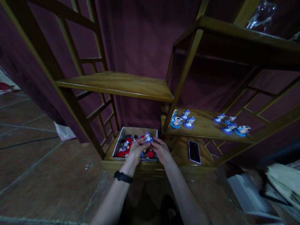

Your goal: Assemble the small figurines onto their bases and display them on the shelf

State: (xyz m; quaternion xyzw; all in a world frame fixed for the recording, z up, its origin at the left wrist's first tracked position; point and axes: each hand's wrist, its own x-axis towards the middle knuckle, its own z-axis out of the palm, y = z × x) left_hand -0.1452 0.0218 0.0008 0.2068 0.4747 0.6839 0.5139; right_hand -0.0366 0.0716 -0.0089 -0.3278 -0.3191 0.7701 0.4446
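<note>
Between both hands, just above the box, is a small purple-and-white figurine [148,137] on a round purple base, held upright. My left hand [137,147] grips it from the left, fingers closed at its base. My right hand [160,149] pinches the base from the right. Beneath them the open cardboard box [117,144] holds several jumbled figurines in red, black and white, partly hidden by my hands. On the shelf to the right stand several similar purple figurines [189,122] and blue-based figurines [176,122], in two groups.
A phone [194,152] lies on the low board right of the box. The bare wooden shelf [117,82] juts out above the box, and an upright post [184,78] divides the two bays. A glass object [262,15] sits high on the right. Pale bags [283,181] rest at the lower right.
</note>
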